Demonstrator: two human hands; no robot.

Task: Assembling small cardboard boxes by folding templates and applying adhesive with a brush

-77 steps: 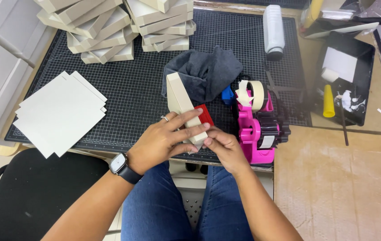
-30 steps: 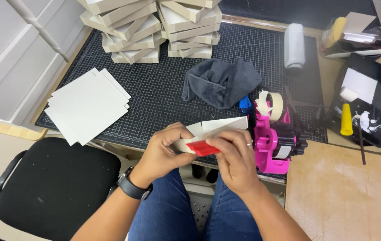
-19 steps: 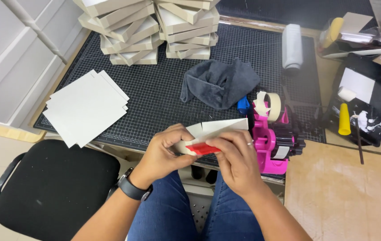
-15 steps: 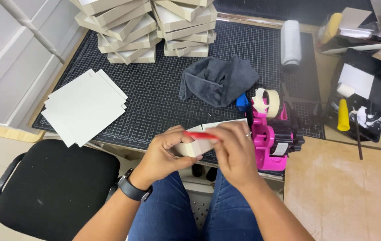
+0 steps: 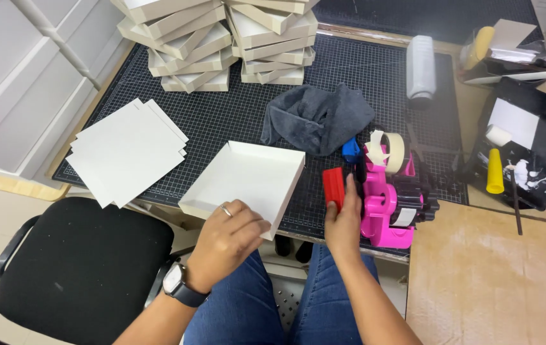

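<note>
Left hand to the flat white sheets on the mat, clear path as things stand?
Probably yes. The left hand rests on the near edge of the white box tray; the flat white sheets lie just to its left on the cutting mat, with nothing between. It would have to let go of the tray first.

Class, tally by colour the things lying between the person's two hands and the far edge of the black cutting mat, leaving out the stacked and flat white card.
White: 1, shallow white card tray
Red: 1, small red block
Pink: 1, pink tape dispenser
Grey: 1, crumpled dark grey cloth
Blue: 1, small blue piece
Total: 5
</note>
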